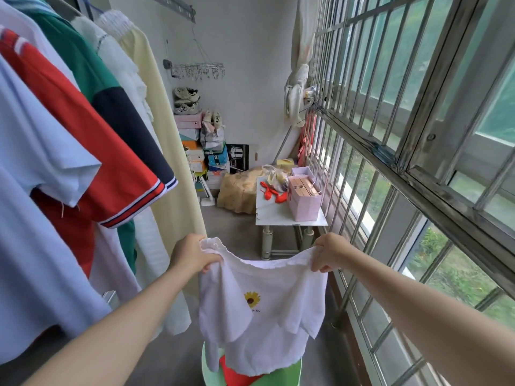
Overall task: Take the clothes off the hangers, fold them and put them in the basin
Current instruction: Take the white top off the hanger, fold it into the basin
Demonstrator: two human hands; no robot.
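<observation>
A white T-shirt with a sunflower print hangs spread out between my hands, off any hanger. My left hand grips its left shoulder and my right hand grips its right shoulder. Below the shirt stands a green basin with something red lying in it; the shirt's hem covers much of the basin. On the left, several garments hang in a row: a light blue shirt, a red polo, a green and navy shirt, a white lacy piece and a pale yellow garment.
A small white table with a pink bag stands ahead by the barred window on the right. Shoe boxes and shoes are stacked at the far wall. A narrow strip of concrete floor runs between the clothes and the window.
</observation>
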